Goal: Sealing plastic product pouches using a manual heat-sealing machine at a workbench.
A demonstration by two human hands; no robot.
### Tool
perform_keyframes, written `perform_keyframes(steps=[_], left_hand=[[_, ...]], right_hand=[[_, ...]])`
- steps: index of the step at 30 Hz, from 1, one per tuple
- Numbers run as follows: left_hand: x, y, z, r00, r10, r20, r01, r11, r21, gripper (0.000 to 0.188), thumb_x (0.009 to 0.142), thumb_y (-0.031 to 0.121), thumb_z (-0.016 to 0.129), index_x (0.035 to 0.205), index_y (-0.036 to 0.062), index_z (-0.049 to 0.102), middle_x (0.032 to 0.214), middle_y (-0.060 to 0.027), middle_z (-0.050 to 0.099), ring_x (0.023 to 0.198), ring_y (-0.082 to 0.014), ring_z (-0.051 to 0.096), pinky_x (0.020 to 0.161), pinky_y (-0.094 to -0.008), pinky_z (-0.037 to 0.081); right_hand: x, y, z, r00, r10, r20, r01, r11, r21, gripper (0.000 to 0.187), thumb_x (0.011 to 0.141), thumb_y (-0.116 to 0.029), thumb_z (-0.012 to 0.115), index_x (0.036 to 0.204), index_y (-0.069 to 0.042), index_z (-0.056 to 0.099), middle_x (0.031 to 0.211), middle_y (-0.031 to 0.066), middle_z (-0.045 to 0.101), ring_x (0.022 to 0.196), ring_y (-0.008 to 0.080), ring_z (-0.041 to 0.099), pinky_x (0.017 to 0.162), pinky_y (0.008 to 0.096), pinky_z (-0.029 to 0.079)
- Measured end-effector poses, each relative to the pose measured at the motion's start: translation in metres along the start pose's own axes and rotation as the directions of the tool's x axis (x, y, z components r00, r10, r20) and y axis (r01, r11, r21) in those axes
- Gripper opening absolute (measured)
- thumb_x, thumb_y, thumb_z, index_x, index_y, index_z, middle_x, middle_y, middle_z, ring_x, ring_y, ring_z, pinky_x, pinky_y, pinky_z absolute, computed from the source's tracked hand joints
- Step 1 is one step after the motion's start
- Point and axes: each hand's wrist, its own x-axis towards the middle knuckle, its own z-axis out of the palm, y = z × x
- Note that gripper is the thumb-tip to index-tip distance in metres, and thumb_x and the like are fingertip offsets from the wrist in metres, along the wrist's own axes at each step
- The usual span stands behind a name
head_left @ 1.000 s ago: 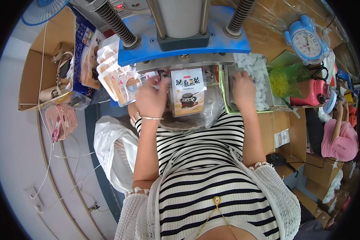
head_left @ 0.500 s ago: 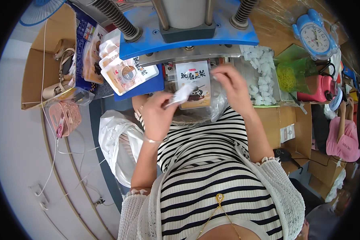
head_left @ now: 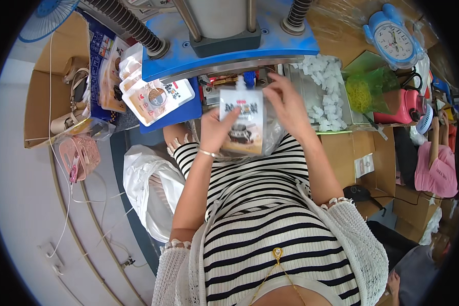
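My left hand [head_left: 215, 127] grips a white and tan spout pouch [head_left: 246, 133] by its left side, the thumb lying across its printed front. A white spout [head_left: 240, 83] sticks up from the pouch's top edge; motion blurs it a little. On the other side my right hand [head_left: 286, 104] is raised beside the pouch's upper right corner. Its fingers are bent, with a gap between thumb and forefinger, and nothing shows in them. Clear plastic [head_left: 274, 133] lies behind the pouch, over my lap.
A blue press [head_left: 229, 60] stands just ahead. Left of it, flat pouches [head_left: 160, 102] are stacked on a blue board [head_left: 187, 108]. Right of it, a tray holds white plastic spouts [head_left: 327, 97]. A white bag [head_left: 150, 188] hangs at my left; an open carton [head_left: 336, 158] stands right.
The left hand held a small blurred white thing in front of an upright pouch; now it grips a pouch with a spout on top. The right hand has shifted slightly left and up.
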Motion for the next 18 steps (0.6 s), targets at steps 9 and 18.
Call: perform_keyframes(steps=[9,18], left_hand=[[0.020,0.023,-0.014,0.991,0.075,-0.107,0.036,0.629,0.777,0.046,0.084,0.041,0.067,0.092,-0.0044,0.067,0.081,-0.0108,0.068,0.072,-0.0112,0.057,0.067,-0.0284,0.045],[-0.007,-0.020,-0.048,0.634,0.748,0.193,-0.083,-0.182,0.980,0.046,0.087,0.027,0.063,0.122,-0.0011,0.053,0.129,-0.0219,0.049,0.116,-0.0414,0.048,0.097,-0.0480,0.039]], right_hand=[[-0.012,0.023,-0.081,0.975,0.208,-0.071,-0.153,0.409,-0.900,0.009,0.072,-0.005,0.060,0.079,-0.006,0.065,0.076,0.0157,0.062,0.074,0.0318,0.064,0.064,0.0413,0.051],[-0.001,0.046,-0.040,0.983,-0.048,-0.177,-0.085,0.735,-0.672,0.024,0.073,-0.004,0.057,0.097,0.001,0.057,0.105,0.0186,0.052,0.094,0.0358,0.056,0.075,0.0429,0.050]])
